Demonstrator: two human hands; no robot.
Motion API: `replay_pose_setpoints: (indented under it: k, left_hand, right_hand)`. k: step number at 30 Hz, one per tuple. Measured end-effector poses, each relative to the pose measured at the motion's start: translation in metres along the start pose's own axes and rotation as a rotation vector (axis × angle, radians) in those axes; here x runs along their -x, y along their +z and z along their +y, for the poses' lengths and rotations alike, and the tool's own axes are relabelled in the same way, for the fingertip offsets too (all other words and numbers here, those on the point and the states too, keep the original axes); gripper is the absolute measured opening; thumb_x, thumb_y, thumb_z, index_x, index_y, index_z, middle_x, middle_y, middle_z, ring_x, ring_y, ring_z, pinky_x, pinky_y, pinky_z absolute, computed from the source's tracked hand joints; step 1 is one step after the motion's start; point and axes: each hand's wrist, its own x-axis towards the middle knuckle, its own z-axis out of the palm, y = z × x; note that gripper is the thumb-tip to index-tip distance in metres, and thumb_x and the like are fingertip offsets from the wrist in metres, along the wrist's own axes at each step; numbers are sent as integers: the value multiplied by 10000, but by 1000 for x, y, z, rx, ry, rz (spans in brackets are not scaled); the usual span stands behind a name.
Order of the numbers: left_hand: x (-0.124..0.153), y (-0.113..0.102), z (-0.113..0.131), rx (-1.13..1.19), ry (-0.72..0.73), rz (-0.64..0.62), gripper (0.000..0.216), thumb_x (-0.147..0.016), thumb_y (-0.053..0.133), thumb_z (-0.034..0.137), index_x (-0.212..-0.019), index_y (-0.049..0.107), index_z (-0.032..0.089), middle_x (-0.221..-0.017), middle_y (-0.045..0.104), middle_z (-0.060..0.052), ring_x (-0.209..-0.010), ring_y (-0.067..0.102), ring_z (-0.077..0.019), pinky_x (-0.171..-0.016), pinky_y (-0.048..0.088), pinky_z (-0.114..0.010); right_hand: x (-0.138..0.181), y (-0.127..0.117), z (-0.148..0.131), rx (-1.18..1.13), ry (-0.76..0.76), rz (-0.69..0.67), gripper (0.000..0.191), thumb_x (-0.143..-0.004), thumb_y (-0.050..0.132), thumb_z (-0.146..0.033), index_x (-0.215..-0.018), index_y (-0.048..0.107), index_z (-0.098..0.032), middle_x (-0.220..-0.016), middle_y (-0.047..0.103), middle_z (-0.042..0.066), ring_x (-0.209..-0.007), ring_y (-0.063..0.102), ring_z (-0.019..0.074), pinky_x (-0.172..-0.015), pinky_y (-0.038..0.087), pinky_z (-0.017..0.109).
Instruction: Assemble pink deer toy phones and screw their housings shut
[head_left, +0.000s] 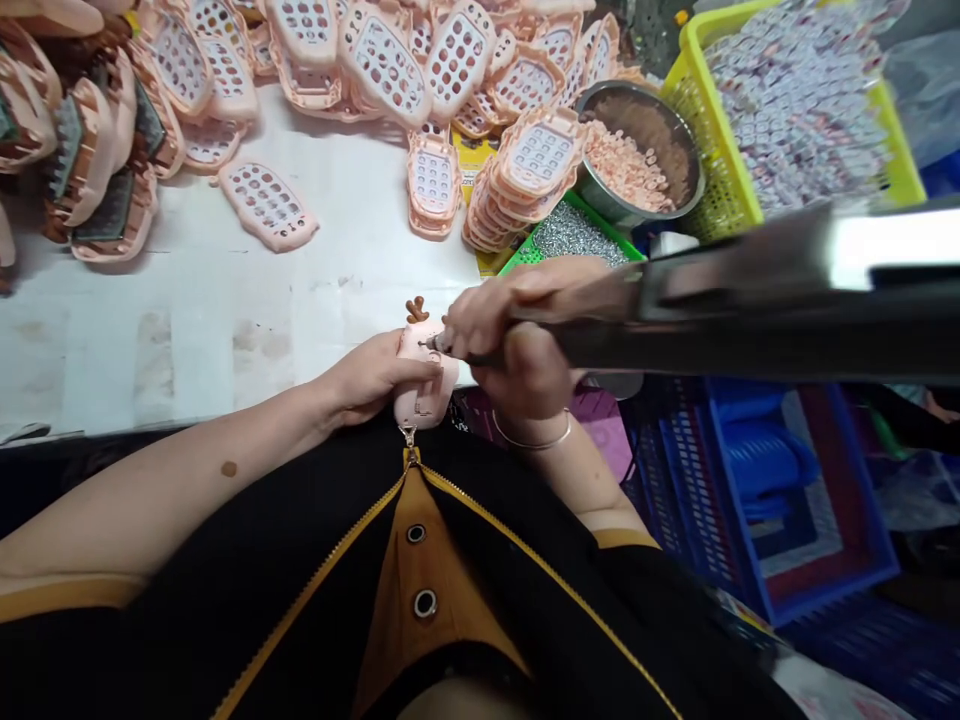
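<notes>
My left hand [371, 378] is closed round a pink toy phone shell [421, 385] with small brown antlers at its top, held at the near edge of the white table [202, 300]. My right hand [506, 335] grips a long metal power screwdriver [750, 300] that reaches in from the right. Its bit touches the upper part of the shell. A thin bracelet sits on my right wrist.
Heaps of pink keypad shells [390, 60] cover the far table, with a stack [517, 180] near the middle. A steel bowl [637, 150] holds small pink pieces. A green tray of screws [574, 232], a yellow basket [802, 100] and blue crates [772, 480] stand at right.
</notes>
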Motion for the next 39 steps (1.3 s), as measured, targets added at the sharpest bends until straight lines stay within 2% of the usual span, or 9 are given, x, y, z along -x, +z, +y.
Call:
replay_pose_setpoints:
  k: [3, 6, 9, 11, 14, 17, 24, 30, 39]
  left_hand:
    - [1, 0, 4, 57, -16, 101, 348, -672, 788, 113, -1004, 687, 118, -881, 742, -75, -794, 684, -195, -785, 548, -328]
    - [1, 0, 7, 176, 4, 148, 319, -735, 734, 160, -1046, 681, 114, -902, 748, -104, -817, 700, -232, -809, 571, -381]
    - [0, 0, 7, 250, 20, 124, 304, -785, 710, 220, -1070, 679, 119, -940, 749, -127, -861, 712, -270, -858, 578, -450]
    - [-1, 0, 6, 262, 24, 116, 354, -784, 721, 224, -1124, 669, 138, -965, 749, -121, -899, 716, -288, -897, 572, -497]
    - [-2, -1, 5, 223, 29, 98, 534, -708, 756, 144, -1226, 630, 178, -1011, 750, -102, -953, 716, -310, -931, 564, -535]
    - [-1, -2, 6, 172, 39, 107, 670, -651, 757, 80, -1288, 591, 206, -1055, 745, -95, -979, 715, -326, -933, 567, -553]
    - [0, 0, 10, 101, 18, 125, 717, -699, 760, 128, -1360, 524, 273, -1158, 704, -110, -940, 711, -344, -721, 627, -551]
    - [-3, 1, 11, 94, -2, 168, 678, -702, 777, 116, -1324, 540, 249, -1157, 701, -114, -988, 706, -328, -796, 625, -529]
    - [-6, 3, 9, 103, 10, 186, 744, -726, 755, 87, -1390, 491, 296, -1186, 696, -110, -945, 708, -281, -745, 631, -473]
  right_hand:
    - [-11, -17, -18, -66, -256, 167, 101, -928, 593, -407, -920, 561, -312, -532, 398, -99, -384, 473, 94, -361, 447, 233]
    - [-11, -46, -20, 165, -259, 351, 177, -943, 579, -399, -820, 525, -284, -506, 332, -94, -372, 449, 92, -379, 427, 234]
    - [1, -73, -8, 262, -252, 555, 128, -908, 622, -363, -886, 547, -261, -515, 334, -106, -356, 393, 72, -382, 386, 228]
    - [10, -85, 1, 284, -235, 618, 118, -903, 627, -339, -915, 551, -250, -527, 367, -107, -365, 387, 61, -390, 367, 216]
    - [18, -92, 9, 285, -217, 608, 48, -958, 551, -291, -941, 554, -246, -544, 390, -100, -394, 387, 55, -419, 358, 204]
    - [21, -94, 12, 237, -209, 563, 29, -965, 577, -278, -984, 563, -261, -571, 414, -94, -417, 391, 65, -438, 368, 222]
    - [24, -100, 23, 274, -176, 622, 102, -960, 607, -337, -986, 547, -258, -566, 422, -94, -407, 415, 76, -469, 402, 265]
    - [21, -99, 21, 260, -195, 607, 179, -888, 695, -372, -942, 569, -256, -523, 383, -99, -389, 407, 70, -392, 355, 232]
    - [22, -104, 26, 280, -155, 546, 246, -891, 687, -431, -976, 510, -283, -533, 352, -108, -378, 376, 85, -395, 373, 277]
